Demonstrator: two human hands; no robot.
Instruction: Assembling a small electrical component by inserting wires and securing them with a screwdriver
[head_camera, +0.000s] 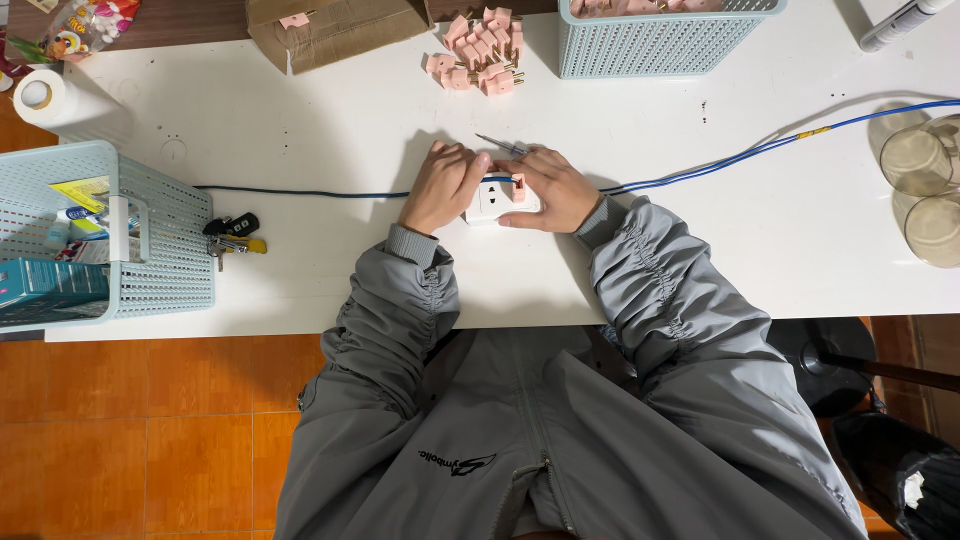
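A white socket block (497, 201) lies on the white table (300, 130) right in front of me, with a small pink plug piece (518, 187) seated in it. My left hand (443, 186) rests closed on the block's left side and pinches the blue cable (300, 193) where it meets the block. My right hand (553, 189) grips the block's right side. A thin metal tool (500, 144) pokes out above the fingers; which hand holds it I cannot tell.
A heap of pink plug pieces (480, 52) lies at the back, beside a teal mesh basket (655, 45) and a cardboard box (330, 30). Another teal basket (120, 240) stands at left, keys (232, 236) beside it. Two glass cups (925, 185) sit far right.
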